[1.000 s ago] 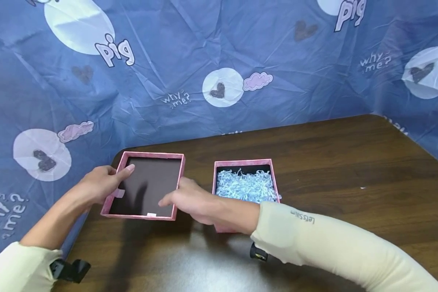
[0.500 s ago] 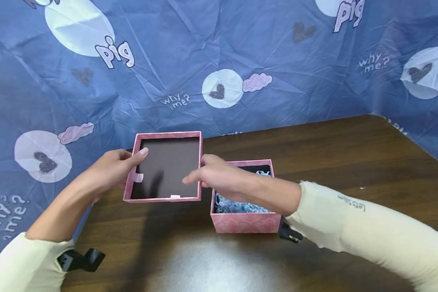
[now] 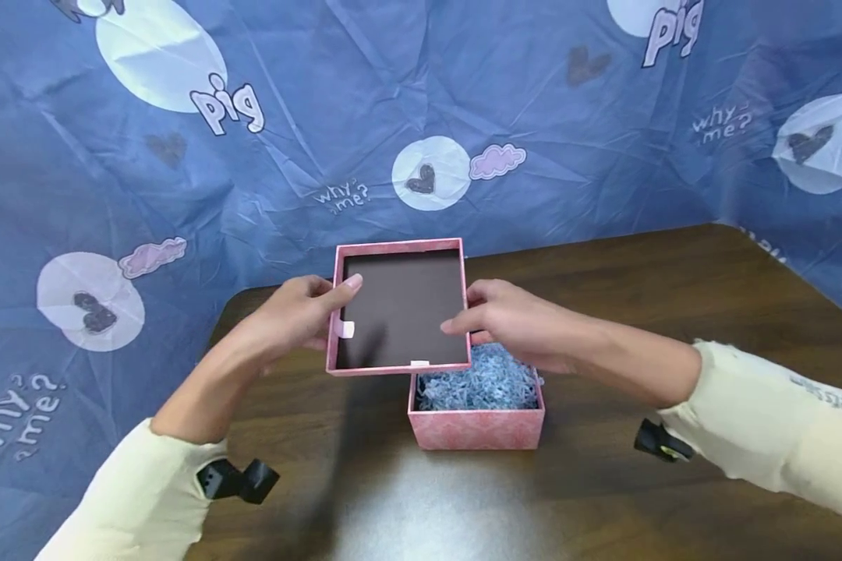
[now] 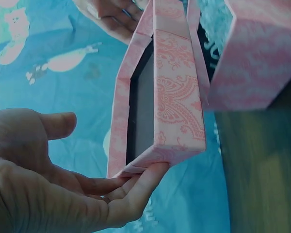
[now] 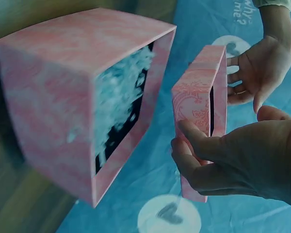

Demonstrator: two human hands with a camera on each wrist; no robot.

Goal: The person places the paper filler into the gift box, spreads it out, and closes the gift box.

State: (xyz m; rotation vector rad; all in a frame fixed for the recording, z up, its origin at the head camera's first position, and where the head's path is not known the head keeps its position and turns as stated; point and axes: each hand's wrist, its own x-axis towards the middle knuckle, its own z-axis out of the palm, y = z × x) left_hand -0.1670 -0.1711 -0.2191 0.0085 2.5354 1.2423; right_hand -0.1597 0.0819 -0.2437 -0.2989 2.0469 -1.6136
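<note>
A pink patterned box lid [image 3: 407, 312] with a dark inside is held up off the table, its hollow side towards me. My left hand [image 3: 291, 315] holds its left side, thumb over the rim and fingers at the outside. On the opposite side my right hand [image 3: 519, 323] grips the lid, thumb inside and fingers against the outer wall [image 5: 196, 104]. Behind and below the lid stands the matching pink box [image 3: 477, 430], filled with light blue shredded paper [image 3: 491, 386]. The lid's lower right corner hides part of the box in the head view.
The box stands on a dark wooden table [image 3: 624, 296]. A blue printed cloth [image 3: 309, 132] hangs behind the table and at its sides. A tiny white scrap lay on the table at right in earlier frames; my right arm now covers that area.
Both hands have lifted the lid and carried it to the right, from the table's left side to the near left of the box, partly overlapping it in the head view.
</note>
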